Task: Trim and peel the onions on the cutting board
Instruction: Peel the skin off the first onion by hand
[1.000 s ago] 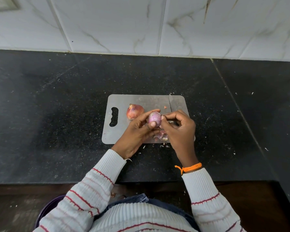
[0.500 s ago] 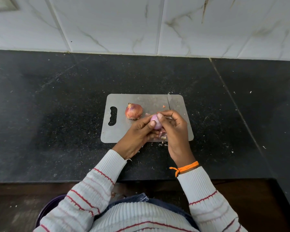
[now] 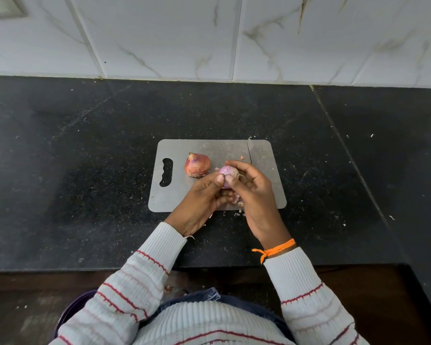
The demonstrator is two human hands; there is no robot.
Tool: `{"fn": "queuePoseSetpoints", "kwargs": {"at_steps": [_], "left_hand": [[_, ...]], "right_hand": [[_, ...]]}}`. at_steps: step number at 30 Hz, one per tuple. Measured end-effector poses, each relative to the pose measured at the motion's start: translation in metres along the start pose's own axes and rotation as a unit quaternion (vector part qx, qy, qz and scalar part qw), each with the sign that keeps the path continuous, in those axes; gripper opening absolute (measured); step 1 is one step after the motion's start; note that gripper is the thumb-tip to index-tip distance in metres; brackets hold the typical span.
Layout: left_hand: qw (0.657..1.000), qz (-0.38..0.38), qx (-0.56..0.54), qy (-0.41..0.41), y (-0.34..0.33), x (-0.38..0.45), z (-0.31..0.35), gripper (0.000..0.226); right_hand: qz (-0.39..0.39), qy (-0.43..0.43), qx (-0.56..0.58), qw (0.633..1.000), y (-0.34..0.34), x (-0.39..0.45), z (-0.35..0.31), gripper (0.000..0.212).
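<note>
Flanking hands (image 3: 230, 192): unpeeled onion (image 3: 197, 164), knife (image 3: 252, 151)

A black speckled stone counter (image 3: 85, 170) fills the middle; white marble-veined wall tiles (image 3: 209, 33) run across twelve o'clock, a grey switch plate (image 3: 0, 7) at eleven, dark wood floor (image 3: 396, 307) at five

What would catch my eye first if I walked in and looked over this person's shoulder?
Probably the two hands meeting over the grey cutting board on the black counter: the left hand and right hand both grip a pale purple, mostly peeled onion. Just left of it on the board sits an unpeeled onion in its reddish-brown skin. The orange wrist thread on the right wrist also stands out.
</note>
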State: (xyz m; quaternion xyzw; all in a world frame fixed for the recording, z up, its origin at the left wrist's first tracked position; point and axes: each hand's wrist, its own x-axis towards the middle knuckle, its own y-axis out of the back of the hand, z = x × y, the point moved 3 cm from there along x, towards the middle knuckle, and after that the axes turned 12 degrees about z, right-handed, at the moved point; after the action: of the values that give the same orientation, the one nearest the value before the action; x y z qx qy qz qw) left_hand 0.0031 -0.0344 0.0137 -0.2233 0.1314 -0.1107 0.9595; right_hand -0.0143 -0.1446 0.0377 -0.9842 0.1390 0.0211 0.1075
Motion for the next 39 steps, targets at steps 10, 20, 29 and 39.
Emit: {"fn": "queuePoseSetpoints", "kwargs": {"at_steps": [10, 20, 29, 39], "left_hand": [[0.998, -0.003, 0.052, -0.021, -0.012, -0.005, -0.006, 0.047], [1.000, 0.005, -0.014, -0.008, -0.005, -0.001, -0.003, 0.032], [0.999, 0.014, -0.046, 0.005, -0.002, 0.001, 0.000, 0.045], [1.000, 0.008, 0.010, 0.002, 0.000, 0.000, -0.003, 0.043]], "right_hand": [[0.144, -0.065, 0.089, 0.983, -0.005, 0.007, 0.002, 0.018], [-0.043, -0.059, 0.136, 0.988, 0.005, 0.009, -0.001, 0.031], [-0.108, -0.033, 0.108, 0.988, 0.010, 0.006, -0.002, 0.043], [-0.008, -0.085, 0.094, 0.992, 0.005, 0.009, 0.004, 0.034]]}}
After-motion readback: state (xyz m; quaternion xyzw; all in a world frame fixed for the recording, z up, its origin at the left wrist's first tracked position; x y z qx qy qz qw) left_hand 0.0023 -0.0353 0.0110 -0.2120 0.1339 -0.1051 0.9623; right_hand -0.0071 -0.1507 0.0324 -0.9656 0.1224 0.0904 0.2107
